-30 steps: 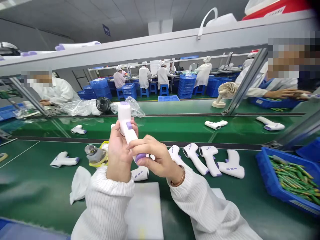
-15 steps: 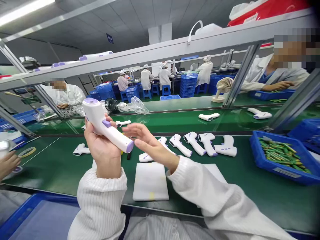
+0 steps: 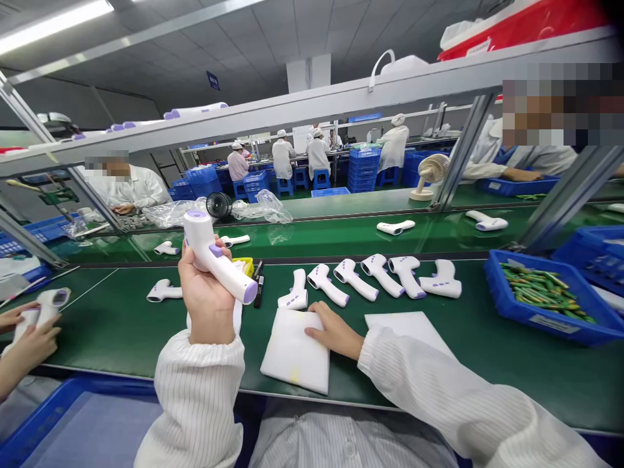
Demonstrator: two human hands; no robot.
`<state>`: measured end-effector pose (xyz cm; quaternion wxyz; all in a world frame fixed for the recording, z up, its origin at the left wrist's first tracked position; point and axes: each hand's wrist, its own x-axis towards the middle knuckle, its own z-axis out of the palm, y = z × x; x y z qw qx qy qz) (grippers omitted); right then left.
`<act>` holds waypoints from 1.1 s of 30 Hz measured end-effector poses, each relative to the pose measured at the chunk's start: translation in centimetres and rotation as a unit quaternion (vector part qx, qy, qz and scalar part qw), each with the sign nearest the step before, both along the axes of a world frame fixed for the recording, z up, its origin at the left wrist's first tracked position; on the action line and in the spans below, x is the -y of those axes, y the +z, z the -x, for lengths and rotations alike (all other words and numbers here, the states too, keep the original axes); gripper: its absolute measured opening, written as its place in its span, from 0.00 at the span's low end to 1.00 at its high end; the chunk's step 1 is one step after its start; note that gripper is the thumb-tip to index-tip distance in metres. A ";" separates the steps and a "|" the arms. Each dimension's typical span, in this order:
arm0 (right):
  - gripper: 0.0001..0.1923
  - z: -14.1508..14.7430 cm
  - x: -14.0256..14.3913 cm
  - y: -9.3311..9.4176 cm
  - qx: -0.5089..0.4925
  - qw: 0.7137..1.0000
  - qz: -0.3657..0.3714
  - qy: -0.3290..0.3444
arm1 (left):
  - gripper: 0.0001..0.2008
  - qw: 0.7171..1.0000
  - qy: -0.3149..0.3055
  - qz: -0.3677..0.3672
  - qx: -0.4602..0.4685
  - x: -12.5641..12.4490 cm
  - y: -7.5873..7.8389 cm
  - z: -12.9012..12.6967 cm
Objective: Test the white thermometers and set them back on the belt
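Here, in the head view, we hold a thermometer (image 3: 214, 260) in our left hand (image 3: 202, 296), raised above the green table (image 3: 121, 325). The grip is closed round its handle, thumb near the purple trigger; the head with its purple ring points up and to the left, and the purple-capped butt slants down to the right. Our right hand (image 3: 334, 331) lies flat and open on the table, holding nothing, its fingertips touching the right edge of a white foam pad (image 3: 295, 351). A second white sheet (image 3: 409, 328) lies just beside that wrist, to the right.

Beyond the pad we see a row of thermometers (image 3: 375, 276) lying side by side on the table, six in all, the nearest one just above the pad. A black marker (image 3: 258, 289) and a yellow box (image 3: 244, 265) sit behind the held thermometer. Another thermometer (image 3: 163, 291) lies alone to the left. At far right stands a blue bin (image 3: 536, 318) filled with green boards. At the left edge, a co-worker's hands (image 3: 24, 338) hold a thermometer of their own. Across the belt (image 3: 341, 231), more people in white coats sit at work, and two small fans stand there.
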<state>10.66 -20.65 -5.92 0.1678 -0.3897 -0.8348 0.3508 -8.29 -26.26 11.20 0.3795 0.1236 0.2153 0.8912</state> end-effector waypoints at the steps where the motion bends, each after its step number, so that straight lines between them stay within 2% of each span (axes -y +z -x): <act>1: 0.12 0.0 0.1 0.7 -0.025 1.000 -0.003 0.013 | 0.19 1.000 -0.004 0.002 -0.001 0.0 0.0 0.1; 5: 0.13 1.0 0.0 3.4 -0.148 0.988 -0.007 0.052 | 0.19 1.000 -0.003 -0.008 -0.007 -0.2 -0.1 0.4; 7: 0.14 2.3 -0.1 3.7 -0.129 0.990 0.001 0.055 | 0.19 1.000 -0.001 -0.010 -0.008 -0.4 -0.2 0.4; 11: 0.15 5.1 -0.1 1.7 -0.043 0.997 -0.006 0.068 | 0.18 1.000 -0.006 -0.006 -0.011 -0.5 -0.3 0.5; 15: 0.18 6.8 0.5 -0.3 0.022 0.996 -0.056 0.063 | 0.17 1.000 -0.004 -0.011 -0.009 -1.5 0.0 0.3; 21: 0.23 8.0 2.4 -0.2 0.086 0.986 -0.139 0.033 | 0.16 0.999 -0.042 -0.025 0.004 -5.9 1.5 -2.4; 25: 0.19 6.5 2.2 1.6 0.121 0.976 -0.176 0.031 | 0.17 0.995 -0.086 -0.026 0.034 -9.9 1.6 -4.4; 27: 0.17 4.4 0.0 3.2 0.112 0.978 -0.168 0.051 | 0.18 0.994 -0.101 -0.009 0.037 -12.0 1.0 -4.6; 29: 0.14 1.8 -4.1 4.7 0.113 0.979 -0.168 0.040 | 0.19 0.993 -0.110 0.010 0.036 -13.8 0.0 -4.3; 31: 0.12 -1.0 -9.8 5.6 0.148 0.969 -0.195 -0.017 | 0.20 0.991 -0.125 0.027 0.026 -15.4 -1.2 -3.9; 33: 0.11 -3.3 -16.2 5.8 0.204 0.950 -0.222 -0.080 | 0.27 0.985 -0.149 0.056 -0.062 -16.3 -2.3 -3.7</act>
